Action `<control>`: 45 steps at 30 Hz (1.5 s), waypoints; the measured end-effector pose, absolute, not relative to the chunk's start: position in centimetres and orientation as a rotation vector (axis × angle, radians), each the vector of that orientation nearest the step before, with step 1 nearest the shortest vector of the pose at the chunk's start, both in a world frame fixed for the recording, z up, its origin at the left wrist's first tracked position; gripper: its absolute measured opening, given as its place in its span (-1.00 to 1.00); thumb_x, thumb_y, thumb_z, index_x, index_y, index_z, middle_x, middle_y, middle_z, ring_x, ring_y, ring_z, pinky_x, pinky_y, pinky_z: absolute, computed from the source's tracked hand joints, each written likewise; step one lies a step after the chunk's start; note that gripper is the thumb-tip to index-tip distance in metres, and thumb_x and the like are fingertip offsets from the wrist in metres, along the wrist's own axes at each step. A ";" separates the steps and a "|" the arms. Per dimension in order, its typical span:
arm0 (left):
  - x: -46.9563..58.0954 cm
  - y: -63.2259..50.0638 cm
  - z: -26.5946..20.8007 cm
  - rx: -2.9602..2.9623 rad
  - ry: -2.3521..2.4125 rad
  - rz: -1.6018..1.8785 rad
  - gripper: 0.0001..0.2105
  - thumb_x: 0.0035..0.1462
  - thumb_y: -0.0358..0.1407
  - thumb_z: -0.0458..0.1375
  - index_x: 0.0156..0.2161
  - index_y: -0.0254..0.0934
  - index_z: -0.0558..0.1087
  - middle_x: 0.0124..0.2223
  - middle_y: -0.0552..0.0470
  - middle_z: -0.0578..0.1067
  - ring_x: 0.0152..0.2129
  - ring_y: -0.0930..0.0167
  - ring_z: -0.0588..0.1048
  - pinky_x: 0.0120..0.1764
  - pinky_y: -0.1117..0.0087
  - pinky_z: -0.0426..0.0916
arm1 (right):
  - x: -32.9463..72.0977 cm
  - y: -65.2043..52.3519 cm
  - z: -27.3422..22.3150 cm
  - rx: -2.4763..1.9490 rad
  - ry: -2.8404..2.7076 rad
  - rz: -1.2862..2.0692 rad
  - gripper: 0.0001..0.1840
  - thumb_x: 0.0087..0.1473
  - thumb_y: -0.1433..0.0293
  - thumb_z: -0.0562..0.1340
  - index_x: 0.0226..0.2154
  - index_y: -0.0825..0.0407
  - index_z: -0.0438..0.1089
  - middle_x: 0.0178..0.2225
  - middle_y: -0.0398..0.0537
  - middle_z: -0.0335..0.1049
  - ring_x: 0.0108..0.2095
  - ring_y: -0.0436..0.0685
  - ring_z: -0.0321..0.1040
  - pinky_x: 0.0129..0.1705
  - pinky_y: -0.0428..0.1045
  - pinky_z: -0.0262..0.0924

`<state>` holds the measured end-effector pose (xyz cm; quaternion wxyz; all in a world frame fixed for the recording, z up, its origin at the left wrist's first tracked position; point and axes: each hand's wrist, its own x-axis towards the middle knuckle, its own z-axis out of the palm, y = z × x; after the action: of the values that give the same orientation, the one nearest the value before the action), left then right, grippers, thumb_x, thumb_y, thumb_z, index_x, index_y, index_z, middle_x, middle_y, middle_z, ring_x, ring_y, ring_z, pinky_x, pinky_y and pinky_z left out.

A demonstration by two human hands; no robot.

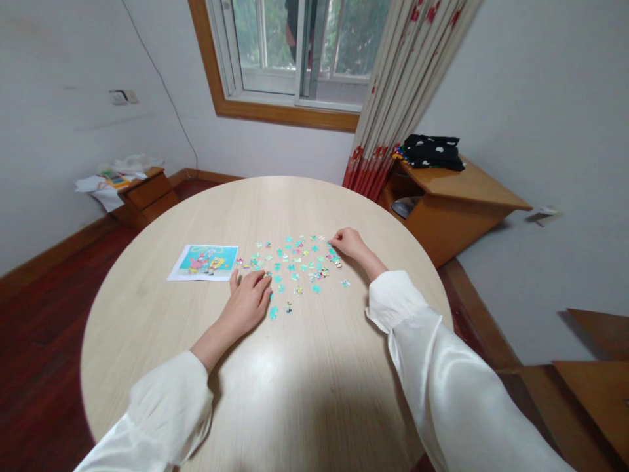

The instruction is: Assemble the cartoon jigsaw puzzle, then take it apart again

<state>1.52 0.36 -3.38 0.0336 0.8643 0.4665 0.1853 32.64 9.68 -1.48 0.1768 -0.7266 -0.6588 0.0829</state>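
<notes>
Loose jigsaw pieces (291,267), mostly turquoise with some yellow and pink ones, lie spread over the middle of the round table (304,373). My left hand (248,298) rests palm down at the left side of the spread, fingers apart, its fingertips over a few pieces. At the far right edge of the spread, my right hand (350,242) has thumb and forefinger pinched on a small jigsaw piece (331,243), mostly hidden by the fingertips. Left of the pieces lies a printed picture sheet (208,262) showing cartoon figures on turquoise.
A wooden cabinet (472,187) with folded dark cloth (435,152) stands behind the table at right. Papers lie on a small drawer unit (150,195) at back left. A floral curtain (393,85) hangs beside the window (295,52).
</notes>
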 end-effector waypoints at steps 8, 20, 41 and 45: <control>1.5 0.4 -3.4 2.653 1.422 0.573 -0.68 0.29 -0.33 -0.13 0.00 -0.28 0.41 0.06 -0.22 0.44 0.05 0.21 0.38 0.18 -0.21 -0.13 | 31.6 11.0 -1.3 -1.928 -1.938 0.178 -0.76 0.06 0.37 0.28 -0.22 0.16 0.50 -0.23 0.11 0.50 -0.24 0.10 0.38 -0.18 -0.05 0.18; 1.5 0.4 -3.3 2.656 1.392 0.694 -0.67 0.30 -0.32 -0.15 -0.02 -0.26 0.42 0.04 -0.19 0.47 0.04 0.23 0.40 0.20 -0.18 -0.14 | 31.0 11.9 -2.1 -1.975 -1.872 0.233 -0.79 0.10 0.34 0.22 -0.44 0.11 0.49 -0.42 0.02 0.50 -0.41 0.06 0.35 -0.33 -0.07 0.15; 4.3 -4.0 -2.3 2.792 1.106 0.387 -0.57 0.33 -0.22 -0.16 0.21 -0.35 0.24 0.26 -0.23 0.27 0.22 0.19 0.20 0.26 -0.13 -0.32 | 30.6 -1.5 -4.5 -1.463 -2.193 0.034 -0.76 0.23 0.40 0.11 -0.18 0.02 0.49 -0.21 0.07 0.48 -0.16 0.15 0.36 -0.13 0.05 0.11; 4.9 -5.5 -2.7 2.811 1.069 0.259 -0.55 0.34 -0.19 -0.17 0.22 -0.38 0.24 0.28 -0.24 0.22 0.24 0.17 0.16 0.26 -0.13 -0.31 | 30.9 -1.7 -4.7 -1.515 -2.167 -0.038 -0.79 0.22 0.39 0.12 -0.24 0.04 0.48 -0.25 0.05 0.50 -0.19 0.15 0.37 -0.15 0.04 0.10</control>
<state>4.89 -5.51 -2.71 0.0617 0.9295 0.3534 0.0855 30.87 -1.72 -4.67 0.2460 -0.5554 -0.7942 -0.0138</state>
